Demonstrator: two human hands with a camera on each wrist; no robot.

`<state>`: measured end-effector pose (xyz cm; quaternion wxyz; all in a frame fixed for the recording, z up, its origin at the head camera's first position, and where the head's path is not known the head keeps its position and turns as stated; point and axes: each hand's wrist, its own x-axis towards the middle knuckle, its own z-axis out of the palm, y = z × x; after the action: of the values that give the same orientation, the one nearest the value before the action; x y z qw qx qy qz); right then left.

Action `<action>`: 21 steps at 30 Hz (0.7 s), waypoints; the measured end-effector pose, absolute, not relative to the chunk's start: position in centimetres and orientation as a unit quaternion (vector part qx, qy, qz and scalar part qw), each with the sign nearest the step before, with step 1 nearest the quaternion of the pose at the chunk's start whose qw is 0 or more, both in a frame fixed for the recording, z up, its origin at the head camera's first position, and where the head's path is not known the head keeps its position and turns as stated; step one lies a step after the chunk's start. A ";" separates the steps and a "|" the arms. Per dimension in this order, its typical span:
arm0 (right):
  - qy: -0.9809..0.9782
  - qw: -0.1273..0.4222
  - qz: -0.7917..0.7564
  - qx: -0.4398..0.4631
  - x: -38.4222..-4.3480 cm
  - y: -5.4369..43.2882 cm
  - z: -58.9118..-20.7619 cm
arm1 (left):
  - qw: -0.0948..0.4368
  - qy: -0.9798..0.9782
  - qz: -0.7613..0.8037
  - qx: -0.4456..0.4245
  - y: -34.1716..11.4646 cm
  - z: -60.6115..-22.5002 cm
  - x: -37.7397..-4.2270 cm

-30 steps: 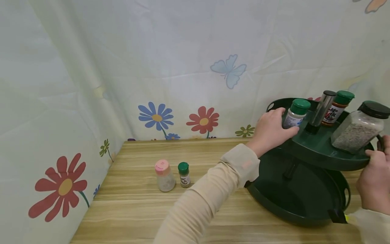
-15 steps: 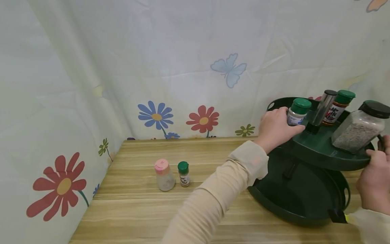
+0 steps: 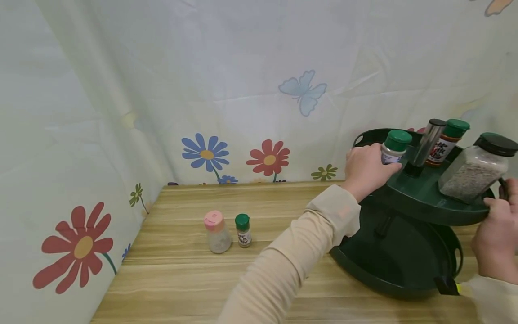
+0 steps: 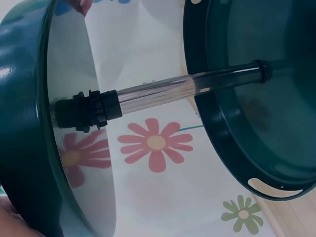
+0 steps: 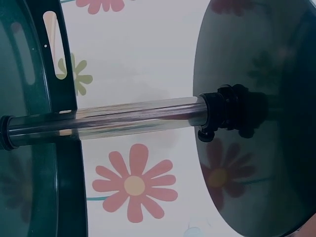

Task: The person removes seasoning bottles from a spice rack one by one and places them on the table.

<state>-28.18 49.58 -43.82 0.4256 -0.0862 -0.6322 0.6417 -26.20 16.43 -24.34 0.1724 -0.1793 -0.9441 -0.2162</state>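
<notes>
Basically, both hands are at the dark green two-tier rack [image 3: 400, 265]. Left hand [image 3: 366, 168] is curled round a green-capped spice bottle [image 3: 395, 147], thumb in front, fingers on the far side. Bottle is upright at the left part of the rack's upper tray [image 3: 429, 208]; its base is hidden by the hand, can't tell if it touches the tray. Right hand [image 3: 495, 225] grips the rack's upper tray by the right end, thumb at the rim; some fingers are cut off by the frame edge, so their exact spread can't be told.

Also on the rack's upper tray: a slim metallic cylinder [image 3: 425, 148], a red-brown spice bottle [image 3: 443, 144] with green cap, a clear black-lidded jar [image 3: 471, 175] near the right hand. Wrist views: clear post [image 4: 158, 94] joins the rack's two trays. Well left of the rack, on the counter [image 3: 182, 279]: pink-lidded shaker [image 3: 218, 233] just beside a small green-capped bottle [image 3: 243, 231].
</notes>
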 end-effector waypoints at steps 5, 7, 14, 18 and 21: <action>-0.628 0.422 0.651 -0.068 -30.4 53.4 -46.3 | 0.177 -0.943 -0.208 -0.192 16.3 -24.3 -26.1; -0.635 0.420 0.644 -0.075 -30.5 53.7 -46.5 | 0.181 -0.941 -0.209 -0.197 16.3 -24.3 -26.0; -0.637 0.423 0.639 -0.076 -29.9 52.5 -45.8 | 0.193 -0.934 -0.208 -0.217 16.4 -24.1 -25.8; -0.648 0.424 0.627 -0.086 -30.0 52.6 -45.8 | 0.193 -0.926 -0.230 -0.229 16.4 -23.7 -25.6; -0.640 0.424 0.636 -0.080 -30.0 52.5 -45.8 | 0.197 -0.919 -0.245 -0.238 16.3 -23.4 -25.5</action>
<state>-29.99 52.50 -45.77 0.4242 -0.0804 -0.6397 0.6359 -25.51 16.27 -23.43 0.1966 -0.2383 -0.9189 -0.2454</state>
